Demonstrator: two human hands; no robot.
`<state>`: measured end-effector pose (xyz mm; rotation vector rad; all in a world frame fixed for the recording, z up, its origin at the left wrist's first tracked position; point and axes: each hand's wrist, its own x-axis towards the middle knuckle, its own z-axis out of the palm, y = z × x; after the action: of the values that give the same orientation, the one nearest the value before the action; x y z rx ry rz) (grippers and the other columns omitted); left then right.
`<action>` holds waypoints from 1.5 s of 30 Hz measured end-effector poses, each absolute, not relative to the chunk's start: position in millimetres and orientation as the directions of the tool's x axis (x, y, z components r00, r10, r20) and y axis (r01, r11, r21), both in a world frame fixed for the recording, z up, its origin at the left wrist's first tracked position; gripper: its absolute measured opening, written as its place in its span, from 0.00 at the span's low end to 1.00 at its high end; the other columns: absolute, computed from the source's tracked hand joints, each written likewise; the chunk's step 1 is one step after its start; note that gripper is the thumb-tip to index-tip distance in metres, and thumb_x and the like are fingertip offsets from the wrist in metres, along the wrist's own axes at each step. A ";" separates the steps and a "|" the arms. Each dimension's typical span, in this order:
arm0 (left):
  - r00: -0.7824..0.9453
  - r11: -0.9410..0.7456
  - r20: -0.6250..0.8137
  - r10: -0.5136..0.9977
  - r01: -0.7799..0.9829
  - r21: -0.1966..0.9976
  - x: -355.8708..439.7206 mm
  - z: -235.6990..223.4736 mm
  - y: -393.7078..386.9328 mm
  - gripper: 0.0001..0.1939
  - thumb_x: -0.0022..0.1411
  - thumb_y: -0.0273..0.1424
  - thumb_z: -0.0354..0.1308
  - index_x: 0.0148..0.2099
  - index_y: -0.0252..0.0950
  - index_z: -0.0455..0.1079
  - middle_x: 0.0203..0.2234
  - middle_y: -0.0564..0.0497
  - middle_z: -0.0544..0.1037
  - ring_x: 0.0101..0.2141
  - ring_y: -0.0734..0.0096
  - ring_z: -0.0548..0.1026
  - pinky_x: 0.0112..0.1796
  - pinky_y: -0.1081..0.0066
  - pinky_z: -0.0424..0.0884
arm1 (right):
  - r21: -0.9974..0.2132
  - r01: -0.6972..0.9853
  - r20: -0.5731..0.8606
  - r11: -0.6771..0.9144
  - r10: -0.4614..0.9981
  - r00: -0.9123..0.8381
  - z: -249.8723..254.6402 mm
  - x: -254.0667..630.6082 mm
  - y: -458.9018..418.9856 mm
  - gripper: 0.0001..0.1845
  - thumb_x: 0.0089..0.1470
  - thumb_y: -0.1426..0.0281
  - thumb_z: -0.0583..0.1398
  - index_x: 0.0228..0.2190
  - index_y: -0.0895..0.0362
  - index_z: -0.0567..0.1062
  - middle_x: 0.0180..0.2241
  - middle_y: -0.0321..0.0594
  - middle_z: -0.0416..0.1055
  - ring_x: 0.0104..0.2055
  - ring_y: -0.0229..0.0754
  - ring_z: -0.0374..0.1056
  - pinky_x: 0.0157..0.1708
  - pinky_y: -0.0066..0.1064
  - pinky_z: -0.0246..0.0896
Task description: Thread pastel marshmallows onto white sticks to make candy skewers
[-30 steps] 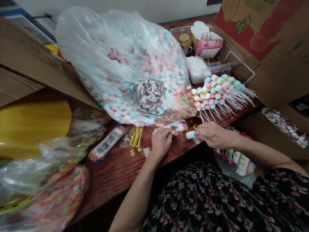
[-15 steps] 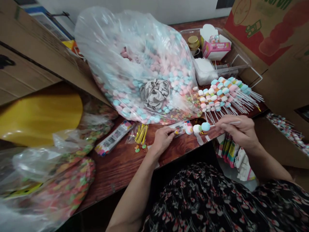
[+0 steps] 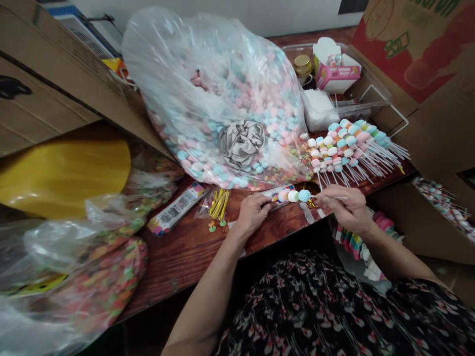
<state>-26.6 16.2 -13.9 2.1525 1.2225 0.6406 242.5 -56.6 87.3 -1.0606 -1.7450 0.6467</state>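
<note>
My right hand (image 3: 347,205) is closed around the white stick of a marshmallow skewer (image 3: 304,196). Pink, white and blue marshmallows show along it, pointing left toward my other hand. My left hand (image 3: 254,215) pinches a printed clear plastic sleeve (image 3: 276,199) at the table's front edge. The skewer's front end meets this sleeve; how far it is inside, I cannot tell. Just behind my right hand, finished marshmallow skewers (image 3: 337,146) lie in a pile with their sticks toward the right.
A huge clear bag of marshmallows (image 3: 256,99) fills the table's back, a crumpled grey scrunchie (image 3: 243,143) on it. Left lie gold twist ties (image 3: 219,203), a stack of printed sleeves (image 3: 176,208) and a bag of ring-shaped gummies (image 3: 107,291). Cardboard boxes (image 3: 419,99) flank the table.
My right hand has moved left with the skewer, bringing its marshmallows up against the sleeve. My left hand has stayed nearly in place, still pinching the sleeve.
</note>
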 end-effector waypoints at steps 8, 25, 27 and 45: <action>0.514 -0.470 0.161 0.842 0.555 0.687 -28.6 -12.9 11.8 0.10 0.65 0.33 0.56 0.40 0.40 0.80 0.31 0.49 0.77 0.33 0.70 0.73 0.36 0.70 0.67 | -0.821 0.376 0.375 0.429 0.903 -0.210 88.5 242.0 -48.6 0.09 0.61 0.70 0.57 0.34 0.57 0.78 0.29 0.38 0.75 0.30 0.35 0.71 0.32 0.27 0.67; 0.542 -0.468 0.157 0.826 0.501 0.728 -29.9 -9.5 9.9 0.12 0.64 0.29 0.52 0.38 0.39 0.78 0.28 0.50 0.75 0.31 0.70 0.71 0.36 0.70 0.67 | -0.761 0.344 0.457 0.550 0.831 -0.318 81.5 236.8 -47.2 0.09 0.61 0.71 0.56 0.37 0.56 0.77 0.30 0.40 0.76 0.32 0.37 0.71 0.34 0.30 0.66; 0.544 -0.484 0.185 0.819 0.480 0.732 -31.0 -10.9 10.1 0.13 0.64 0.29 0.51 0.40 0.39 0.78 0.29 0.50 0.76 0.32 0.70 0.72 0.37 0.69 0.68 | -0.767 0.335 0.477 0.548 0.835 -0.275 82.2 238.8 -47.6 0.09 0.61 0.71 0.56 0.37 0.56 0.77 0.31 0.39 0.76 0.32 0.38 0.71 0.34 0.31 0.66; 0.670 -0.647 0.220 0.709 0.495 0.580 -33.7 3.2 3.1 0.14 0.68 0.28 0.46 0.47 0.38 0.73 0.40 0.45 0.77 0.42 0.64 0.72 0.45 0.64 0.68 | -0.937 0.236 0.280 0.258 0.958 0.064 80.3 246.0 -37.1 0.09 0.58 0.66 0.60 0.31 0.57 0.79 0.24 0.35 0.76 0.23 0.33 0.68 0.23 0.24 0.67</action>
<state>-33.7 3.1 3.2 2.4044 0.9337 0.5996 246.0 -37.1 80.3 -1.2042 -1.4159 0.8184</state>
